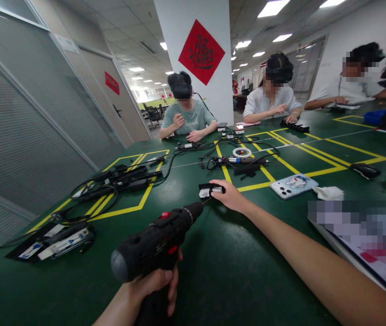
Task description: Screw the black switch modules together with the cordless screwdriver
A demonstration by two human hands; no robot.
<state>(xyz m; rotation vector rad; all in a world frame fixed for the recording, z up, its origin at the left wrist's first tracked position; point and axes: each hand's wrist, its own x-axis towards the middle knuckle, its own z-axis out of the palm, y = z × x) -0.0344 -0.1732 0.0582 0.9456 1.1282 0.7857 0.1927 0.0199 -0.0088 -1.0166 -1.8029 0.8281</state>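
My left hand (154, 287) is wrapped round the grip of a black cordless drill (157, 240) with red buttons, low in the middle of the view. The drill's nose points away from me at a small black part (209, 189) with a white label, lying on the green table (233, 253). My right hand (229, 194) reaches in from the right and pinches that part, thumb and fingers closed on it. The drill's tip sits just short of the part; whether they touch I cannot tell.
A phone in a cartoon case (293, 185) and a crumpled tissue (328, 193) lie right of my hand. Black tools and cables (121, 179) sit left, a packaged tool (55, 242) nearer. More tools and a tape roll (242, 152) lie mid-table. Three people sit across.
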